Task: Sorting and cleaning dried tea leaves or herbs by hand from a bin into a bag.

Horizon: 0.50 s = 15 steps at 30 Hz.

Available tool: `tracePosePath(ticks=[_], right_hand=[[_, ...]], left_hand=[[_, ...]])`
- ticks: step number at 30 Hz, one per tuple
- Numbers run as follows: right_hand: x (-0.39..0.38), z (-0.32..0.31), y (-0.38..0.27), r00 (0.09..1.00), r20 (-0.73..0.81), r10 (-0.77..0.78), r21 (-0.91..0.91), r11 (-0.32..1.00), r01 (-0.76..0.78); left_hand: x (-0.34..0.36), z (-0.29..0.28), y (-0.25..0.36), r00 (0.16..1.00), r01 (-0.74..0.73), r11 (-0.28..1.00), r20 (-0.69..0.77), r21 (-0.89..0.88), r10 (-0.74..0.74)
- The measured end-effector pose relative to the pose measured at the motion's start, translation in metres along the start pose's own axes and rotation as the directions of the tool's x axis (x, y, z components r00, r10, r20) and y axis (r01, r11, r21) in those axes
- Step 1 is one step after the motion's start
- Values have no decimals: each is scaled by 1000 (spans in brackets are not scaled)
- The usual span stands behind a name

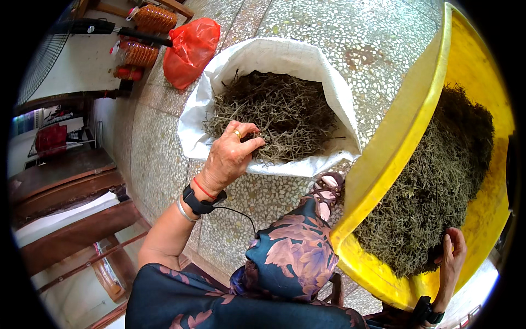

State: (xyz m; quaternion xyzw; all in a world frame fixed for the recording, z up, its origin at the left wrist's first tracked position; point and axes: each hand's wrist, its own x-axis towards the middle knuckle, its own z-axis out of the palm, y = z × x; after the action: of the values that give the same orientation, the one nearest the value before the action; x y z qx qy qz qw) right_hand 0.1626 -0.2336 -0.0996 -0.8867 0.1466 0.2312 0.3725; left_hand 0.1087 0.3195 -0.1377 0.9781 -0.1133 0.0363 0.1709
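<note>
A white woven sack (pixel 189 123) stands with its mouth spread, holding a heap of dry, brownish twiggy plant stems (pixel 279 112). At its near left rim, my left hand (pixel 233 148) is closed over the stems, thumb and fingers together; what lies between the fingertips is hidden. To the right, a large yellow tub (pixel 405 126) holds a bigger, grey-green heap of dried stems (pixel 422 192). My right hand (pixel 453 252) reaches into the tub's near right part, its fingers curled at the edge of that heap. Some of its fingertips are hidden among the stems.
A red plastic bag (pixel 192 52) sits beyond the sack to the left, beside plastic jugs (pixel 137 55) with red caps. A fan (pixel 46 60) and wooden furniture (pixel 71 230) line the left side. My patterned knee (pixel 296 252) and sandalled foot (pixel 329 192) are between sack and tub.
</note>
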Motion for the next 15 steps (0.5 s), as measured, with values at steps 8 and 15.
tracePosePath(ticks=[8,15], right_hand=[[0,4,2,999,-12,-50,-14,999,50],[-11,-2,5,998,-55,-7,-8,1000,7]], left_hand=[[-12,-4,3,998,67,997,4,-44,-67],[7,5,10,995,76,996,69,-38,-73]])
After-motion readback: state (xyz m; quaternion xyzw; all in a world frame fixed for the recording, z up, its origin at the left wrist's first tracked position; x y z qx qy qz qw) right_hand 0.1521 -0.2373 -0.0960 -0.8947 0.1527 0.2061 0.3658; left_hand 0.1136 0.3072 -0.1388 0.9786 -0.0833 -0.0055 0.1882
